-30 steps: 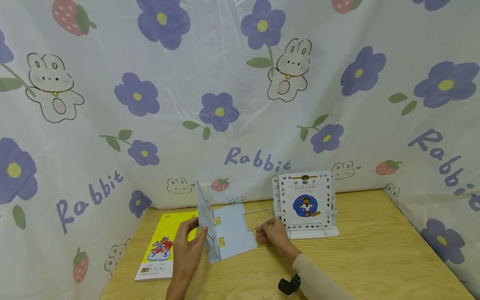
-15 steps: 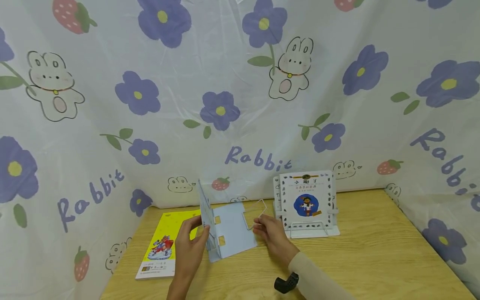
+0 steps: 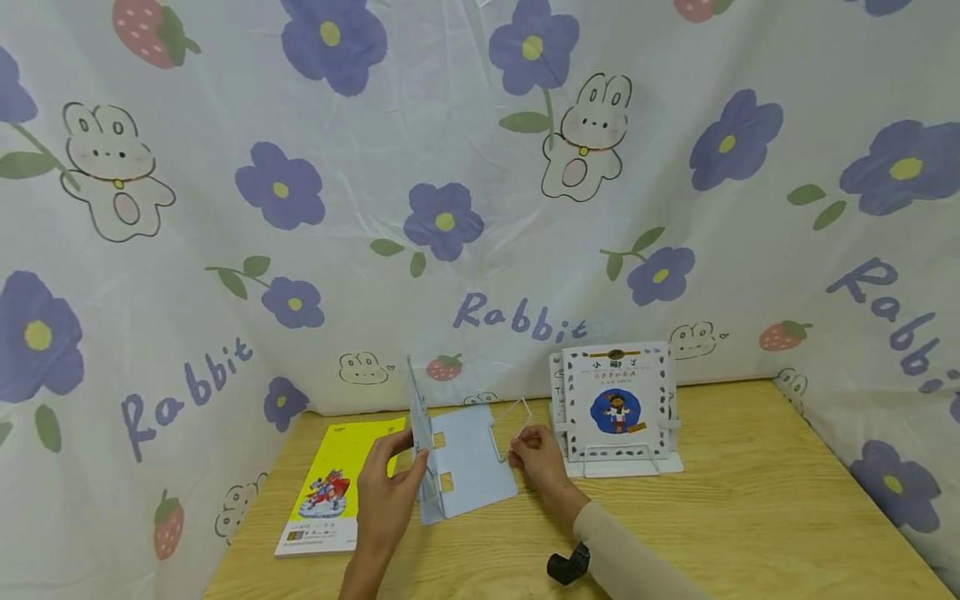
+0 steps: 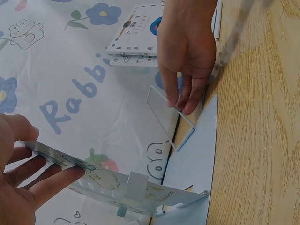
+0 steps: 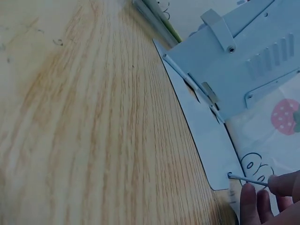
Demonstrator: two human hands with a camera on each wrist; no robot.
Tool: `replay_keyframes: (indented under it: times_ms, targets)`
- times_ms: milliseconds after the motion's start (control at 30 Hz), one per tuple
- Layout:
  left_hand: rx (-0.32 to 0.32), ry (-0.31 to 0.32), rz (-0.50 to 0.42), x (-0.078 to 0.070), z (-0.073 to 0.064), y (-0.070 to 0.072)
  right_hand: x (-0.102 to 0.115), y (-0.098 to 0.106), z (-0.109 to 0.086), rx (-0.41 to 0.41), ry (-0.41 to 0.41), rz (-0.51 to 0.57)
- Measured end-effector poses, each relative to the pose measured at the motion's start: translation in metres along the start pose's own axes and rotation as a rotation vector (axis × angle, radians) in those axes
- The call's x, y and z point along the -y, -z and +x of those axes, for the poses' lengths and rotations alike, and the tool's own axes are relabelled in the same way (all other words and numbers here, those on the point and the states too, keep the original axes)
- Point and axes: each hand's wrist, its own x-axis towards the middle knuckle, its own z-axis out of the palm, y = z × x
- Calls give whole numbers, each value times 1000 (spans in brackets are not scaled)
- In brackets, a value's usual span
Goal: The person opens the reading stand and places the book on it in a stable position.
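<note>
A light blue metal book stand has its base plate on the table and its back panel raised upright at the left side. My left hand grips the panel's outer edge, thumb on one face and fingers on the other. At the base's right edge, a thin wire page holder is tilted up on its hinge. My right hand pinches this wire between thumb and fingertips. Two cut-out slots show in the base beside the panel.
A yellow-covered book lies left, partly behind my left hand. At the back right, a white picture book leans on another white stand. A black object sits by my right sleeve. Flowered cloth hangs behind the table.
The right hand has shifted left and swung the wire page holder up from a flatter angle, with its fingers now pinching it. The left hand keeps its grip on the panel, which stands slightly steeper.
</note>
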Motion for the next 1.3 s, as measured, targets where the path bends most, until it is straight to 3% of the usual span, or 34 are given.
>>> replay_keyframes:
  times_ms: [233, 433, 633, 900, 1300]
  targets:
    - [-8, -35, -21, -1, 0, -3, -1, -5, 3, 37, 88, -87]
    - [-5, -49, -73, -2, -1, -10, -1, -6, 3, 48, 171, -306]
    - [-7, -68, -51, -6, -2, -19, 0, -4, 0, 82, 284, -459]
    - [-18, -122, -53, -11, -2, -31, 3, -3, -1, 125, 393, -594]
    - [33, -138, -55, -24, -4, -50, 1, 2, 0, 140, 518, -732]
